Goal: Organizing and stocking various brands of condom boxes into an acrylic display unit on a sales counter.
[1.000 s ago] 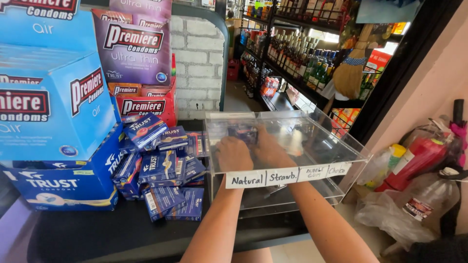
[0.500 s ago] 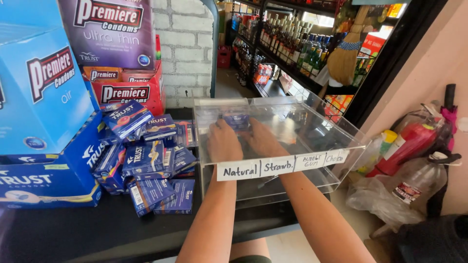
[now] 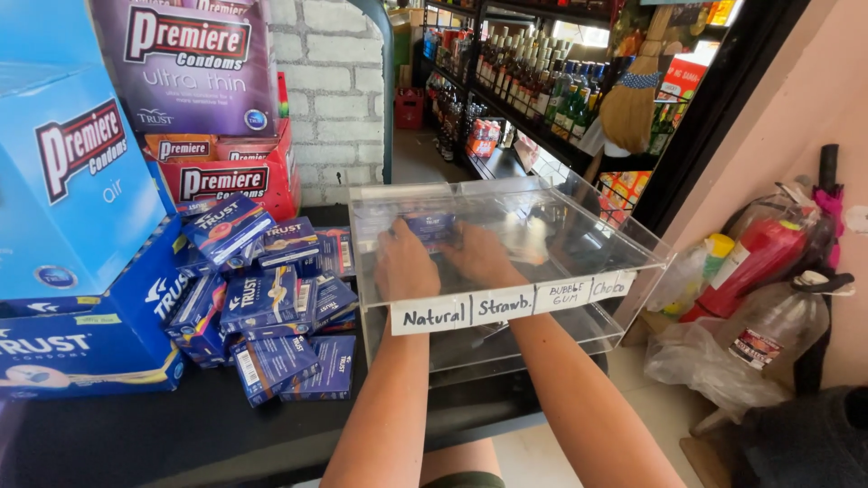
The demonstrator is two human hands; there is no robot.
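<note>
Large blue carton (image 3: 72,172), upright at far left on the table (image 3: 117,443); purple carton (image 3: 194,63) behind it against the white brick wall (image 3: 334,90); red cartons (image 3: 231,176) stacked beneath the purple one; flat blue carton (image 3: 63,348) lying at the front left corner of the table.

Clear acrylic display tray (image 3: 579,239), sectioned, with a strip of white handwritten labels (image 3: 506,305) along its front wall; it sits on the table's right part, just beside the loose boxes.

Heap of small dark-blue boxes (image 3: 271,307), piled loosely between the cartons and the tray; some flat, some tilted.

Red fire extinguisher (image 3: 759,262) on the floor at right, plastic bags (image 3: 723,361) near it; shelves of bottles (image 3: 542,86) in the background.

Left hand (image 3: 404,265) and right hand (image 3: 479,256), both reaching into the tray's leftmost section, close together; fingers curled around one small dark-blue box (image 3: 428,224), held at the back of that section; seen through the acrylic, so the exact grip cannot be told.
</note>
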